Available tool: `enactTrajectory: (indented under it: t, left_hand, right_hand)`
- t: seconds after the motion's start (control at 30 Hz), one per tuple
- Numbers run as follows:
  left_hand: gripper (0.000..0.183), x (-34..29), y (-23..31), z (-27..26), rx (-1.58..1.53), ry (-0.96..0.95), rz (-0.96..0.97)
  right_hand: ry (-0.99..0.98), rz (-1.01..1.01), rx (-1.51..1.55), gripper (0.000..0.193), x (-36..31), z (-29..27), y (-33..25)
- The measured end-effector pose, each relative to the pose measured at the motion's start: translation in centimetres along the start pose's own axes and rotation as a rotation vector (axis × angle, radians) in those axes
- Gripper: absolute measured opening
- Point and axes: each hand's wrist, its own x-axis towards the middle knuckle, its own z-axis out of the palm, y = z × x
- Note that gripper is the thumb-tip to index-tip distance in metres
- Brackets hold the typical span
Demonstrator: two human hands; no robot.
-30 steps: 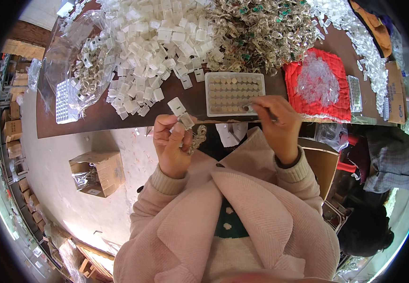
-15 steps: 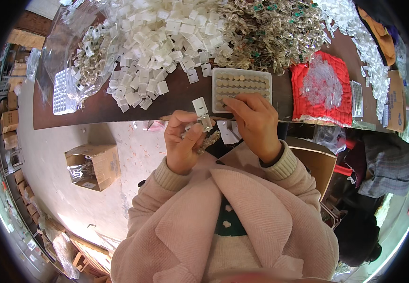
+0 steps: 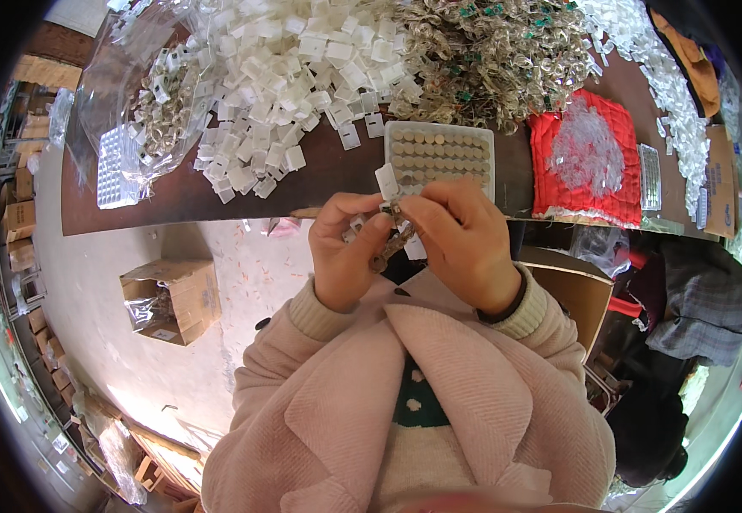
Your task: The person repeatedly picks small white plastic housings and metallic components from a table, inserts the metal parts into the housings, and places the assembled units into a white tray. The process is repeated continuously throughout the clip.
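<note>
My left hand [image 3: 344, 256] is closed on a small hinged white plastic case [image 3: 386, 182], its lid standing open at the fingertips. A clump of clear wire with small parts [image 3: 381, 261] hangs below, between that hand and the other. My right hand [image 3: 467, 244] meets it at the case, thumb and fingers pinched together at its edge; whatever they hold is hidden. Just beyond the hands lies a translucent tray [image 3: 490, 158] with rows of flat round discs that look like button cells. My right hand covers its near part.
Farther back on the table [image 3: 320, 162] are a heap of white plastic cases [image 3: 303, 68] and a tangle of clear wired parts [image 3: 491, 60]. To the right lies a red cloth [image 3: 550, 188] bearing clear plastic bits. A cardboard box [image 3: 191, 299] sits on the floor at left.
My right hand has moved from the disc tray down and left to the white case. My left hand has shifted slightly right, bringing the case with it.
</note>
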Motion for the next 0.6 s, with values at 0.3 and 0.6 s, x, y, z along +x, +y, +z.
enactTrajectory:
  t: [0.3,0.6]
  left_hand:
    - [0.017,-0.4,0.7,0.2,-0.195,-0.044,-0.116]
    - [0.015,-0.4,0.6,-0.7,-0.202,0.111,-0.178]
  right_hand:
    - [0.138,-0.048,0.121,0.030,0.4,0.1,-0.1]
    - [0.107,-0.085,0.036,0.037,-0.1,1.7,0.1]
